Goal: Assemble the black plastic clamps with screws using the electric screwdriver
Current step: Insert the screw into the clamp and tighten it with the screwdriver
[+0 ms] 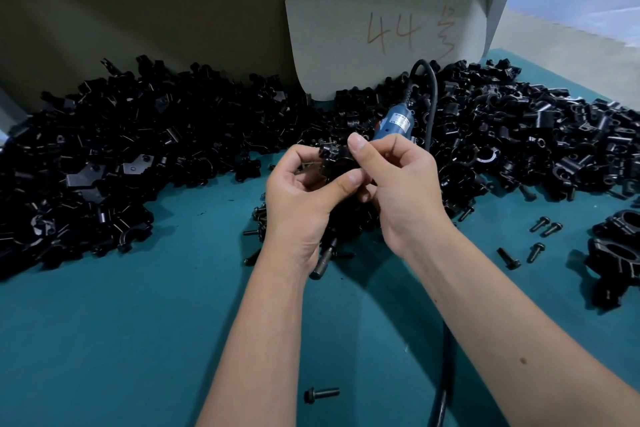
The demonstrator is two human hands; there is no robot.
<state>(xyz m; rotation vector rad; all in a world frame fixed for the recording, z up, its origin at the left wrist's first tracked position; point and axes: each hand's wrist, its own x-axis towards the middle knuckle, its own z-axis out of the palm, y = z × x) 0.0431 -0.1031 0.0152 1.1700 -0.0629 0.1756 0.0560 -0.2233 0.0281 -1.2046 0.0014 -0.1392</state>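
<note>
Both my hands hold one black plastic clamp (335,159) above the middle of the teal table (138,322). My left hand (301,194) grips it from the left and below, thumb against its front. My right hand (398,184) pinches its right side with the index fingertip on top. Just behind my right hand the blue electric screwdriver (394,123) lies on the parts, its black cord (431,104) looping up and back. Loose black screws (545,225) lie on the table to the right, and one screw (321,393) lies near the front.
A large heap of black clamp parts (138,149) runs across the back of the table from left to right. Assembled clamps (616,253) sit at the right edge. A grey card marked 44 (388,24) leans against the back wall. More screws (258,215) lie under my left hand.
</note>
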